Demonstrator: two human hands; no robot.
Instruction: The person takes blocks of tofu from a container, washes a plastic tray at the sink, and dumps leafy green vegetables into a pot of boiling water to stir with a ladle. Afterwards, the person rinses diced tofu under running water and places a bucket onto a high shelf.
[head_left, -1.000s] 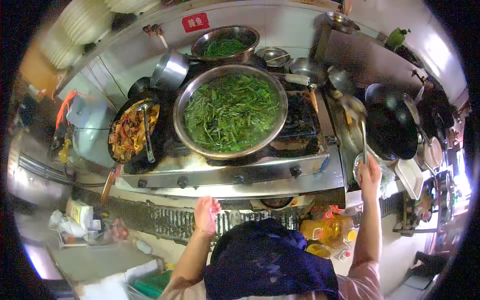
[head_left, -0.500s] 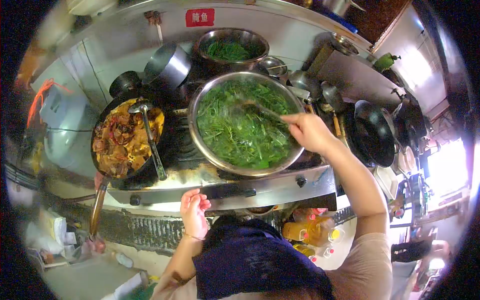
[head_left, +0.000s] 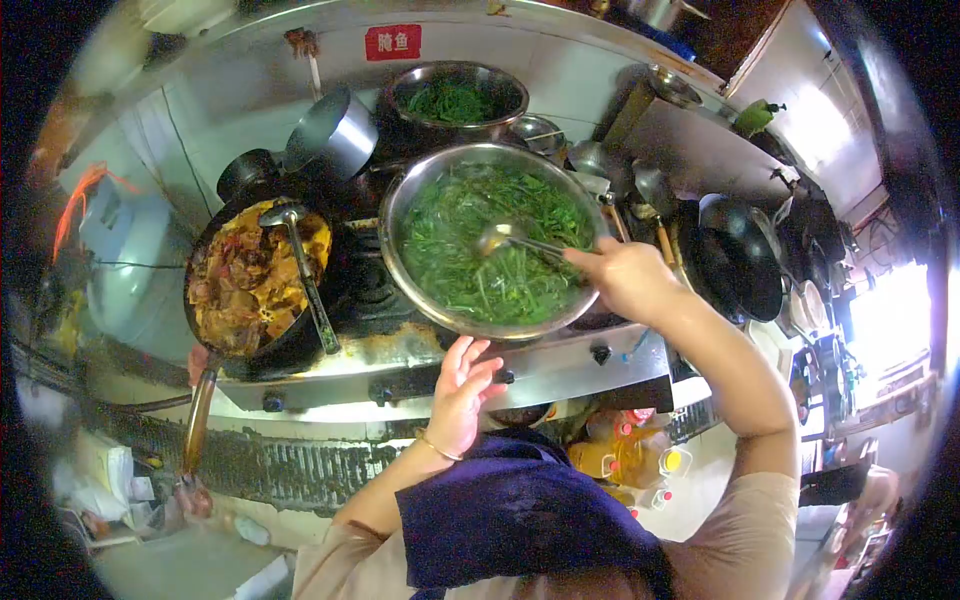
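A wide steel bowl [head_left: 393,262] full of leafy greens [head_left: 470,285] in liquid stands on the stove. My right hand [head_left: 630,282] is closed round the handle of a metal ladle [head_left: 540,245], reaching over the bowl's right rim. The ladle's head is among the greens near the bowl's middle. My left hand [head_left: 464,392] is raised just below the bowl's front rim, holding nothing, fingers apart. To the left sits a wok [head_left: 190,290] of reddish-brown stew [head_left: 240,285], with a second ladle [head_left: 305,275] lying across it.
Behind stands another steel bowl [head_left: 515,105] of greens, beside a tilted pot [head_left: 345,135]. At right are a dark wok [head_left: 740,260] and several utensils. The stove's front edge [head_left: 600,375] carries knobs. Oil bottles [head_left: 620,455] stand below it. The left wok's handle [head_left: 200,415] juts forward.
My left hand has moved up and right toward the bowl, its fingers spreading. The ladle's head has come lower in the bowl and shows more clearly; my right hand has shifted slightly.
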